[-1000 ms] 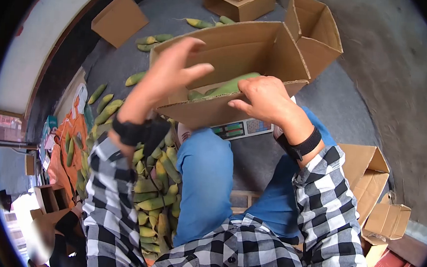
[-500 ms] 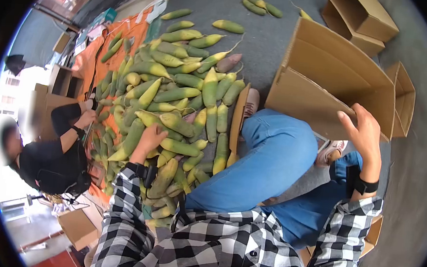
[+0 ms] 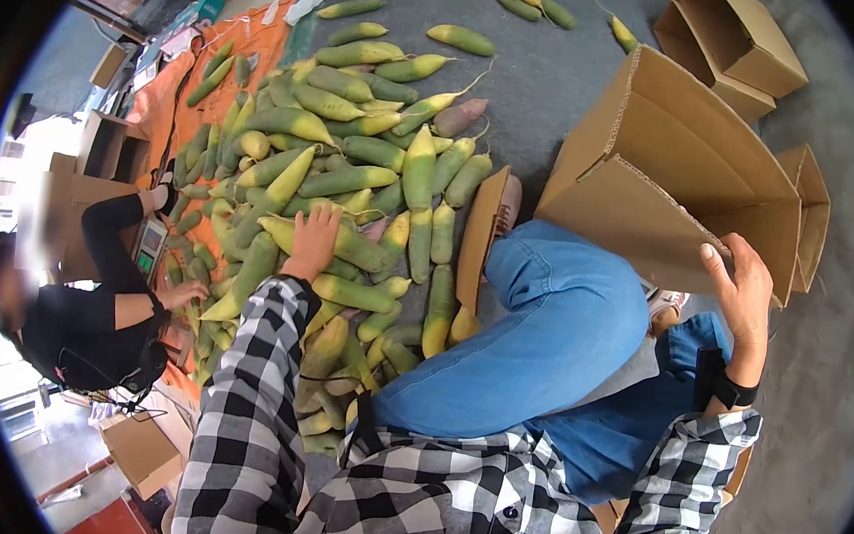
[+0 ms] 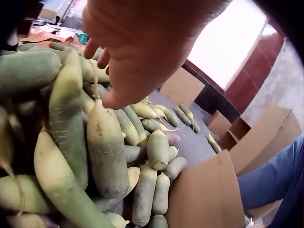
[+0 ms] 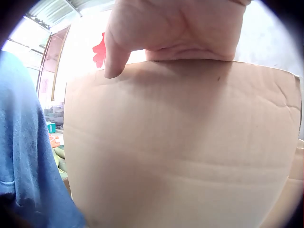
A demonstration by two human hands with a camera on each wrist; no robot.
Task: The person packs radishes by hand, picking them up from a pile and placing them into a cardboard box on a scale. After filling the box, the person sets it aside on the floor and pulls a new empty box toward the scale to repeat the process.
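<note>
Over a pile of green radishes (image 3: 359, 176) on the floor, my left hand (image 3: 316, 241) lies with its fingers extended across one green radish (image 3: 360, 250). In the left wrist view the thumb is right at the root end of a pale-topped radish (image 4: 108, 147), and the other fingertips are partly hidden behind the hand. My right hand (image 3: 747, 282) grips the near top edge of an open cardboard box (image 3: 643, 199). Its thumb lies on the outer face of the box wall (image 5: 180, 123), while the fingers reach over the edge and are hidden in the right wrist view.
A cardboard flap (image 3: 480, 236) stands between the pile and my leg (image 3: 553, 317). More boxes (image 3: 735, 45) are at the upper right. Another person (image 3: 92, 311) sits at the left by an orange sheet (image 3: 156, 145). Loose radishes (image 3: 533, 2) lie on the floor farther back.
The view has turned left from the box to the pile. My left hand has gone from above the box to the radishes, while my right hand has stayed at the box edge.
</note>
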